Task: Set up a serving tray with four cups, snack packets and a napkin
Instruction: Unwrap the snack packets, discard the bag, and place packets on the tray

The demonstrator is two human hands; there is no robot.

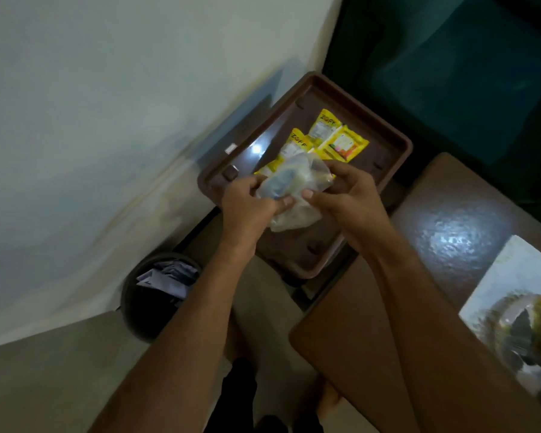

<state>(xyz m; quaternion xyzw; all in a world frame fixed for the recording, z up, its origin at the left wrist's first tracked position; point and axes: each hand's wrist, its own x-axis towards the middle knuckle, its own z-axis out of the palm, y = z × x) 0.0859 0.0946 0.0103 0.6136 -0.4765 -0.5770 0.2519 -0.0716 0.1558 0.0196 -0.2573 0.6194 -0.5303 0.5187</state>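
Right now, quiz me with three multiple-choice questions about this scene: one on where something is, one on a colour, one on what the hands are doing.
1. Where do the yellow snack packets lie?
A. in the brown plastic tray
B. in the dark round bin
C. on the floor

2. What colour is the tray?
A. white
B. brown
C. green

3. What are the left hand and right hand doing?
A. hanging idle
B. gripping a cup
C. both gripping a crumpled clear plastic bag

Answers: 1 A, packets rest on the tray floor; 2 B, its rim is brown; 3 C, fingers pinch the bag from both sides.

Dim, motion-blurred; glare on tray (256,150), wide-angle edge warp.
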